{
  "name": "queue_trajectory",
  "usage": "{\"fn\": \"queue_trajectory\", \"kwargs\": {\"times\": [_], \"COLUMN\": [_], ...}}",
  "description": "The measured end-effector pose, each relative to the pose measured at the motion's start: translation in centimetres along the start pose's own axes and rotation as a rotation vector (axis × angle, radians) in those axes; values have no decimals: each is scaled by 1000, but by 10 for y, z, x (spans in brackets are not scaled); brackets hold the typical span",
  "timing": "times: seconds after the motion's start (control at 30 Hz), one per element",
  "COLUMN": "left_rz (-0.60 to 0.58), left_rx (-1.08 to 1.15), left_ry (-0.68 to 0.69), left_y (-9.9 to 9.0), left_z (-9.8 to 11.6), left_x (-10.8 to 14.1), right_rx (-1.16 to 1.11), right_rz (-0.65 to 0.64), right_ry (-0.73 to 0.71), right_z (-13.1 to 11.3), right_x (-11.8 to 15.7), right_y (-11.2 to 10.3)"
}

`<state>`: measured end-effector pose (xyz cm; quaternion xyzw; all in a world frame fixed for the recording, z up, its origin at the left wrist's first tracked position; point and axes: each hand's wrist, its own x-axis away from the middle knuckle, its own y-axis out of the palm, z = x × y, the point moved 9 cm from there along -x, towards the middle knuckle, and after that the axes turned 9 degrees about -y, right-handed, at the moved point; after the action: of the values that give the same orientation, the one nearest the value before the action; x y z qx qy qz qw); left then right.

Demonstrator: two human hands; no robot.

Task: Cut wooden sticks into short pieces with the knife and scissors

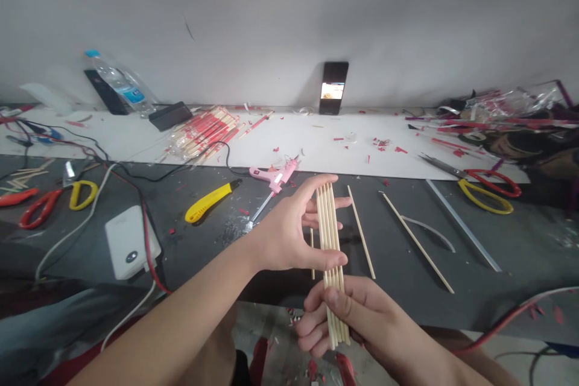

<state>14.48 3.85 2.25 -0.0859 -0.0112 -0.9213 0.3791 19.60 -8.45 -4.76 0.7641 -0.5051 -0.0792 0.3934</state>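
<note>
Several pale wooden chopsticks (330, 235) lie side by side as a flat row between my hands, close above the table's front edge. My left hand (312, 232) grips the upper part, its thumb across the front and fingers behind. Lower down, my right hand (344, 310) pinches the same row, thumb on top and fingers curled underneath. Beyond my hands, a loose chopstick (362, 232) rests on the dark table, and another stick (416, 241) lies further right. Part of one more stick (312, 253) shows below my left hand.
A pink glue gun (274, 178) and yellow utility knife (208, 202) lie left of my hands. Scissors (470, 181) and a clear glue stick (464, 226) are at right. Behind are wrapped chopsticks (203, 132) and a propped phone (333, 89). A white power bank (132, 242) with cables sits left.
</note>
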Motion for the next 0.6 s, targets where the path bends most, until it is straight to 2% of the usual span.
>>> {"fn": "queue_trajectory", "kwargs": {"times": [0.6], "left_rz": [13], "left_rx": [-72], "left_ry": [46], "left_y": [-1], "left_z": [2], "left_x": [0], "right_rx": [10], "right_rz": [-28], "right_ry": [-7], "right_z": [-9], "right_x": [4], "right_y": [9]}}
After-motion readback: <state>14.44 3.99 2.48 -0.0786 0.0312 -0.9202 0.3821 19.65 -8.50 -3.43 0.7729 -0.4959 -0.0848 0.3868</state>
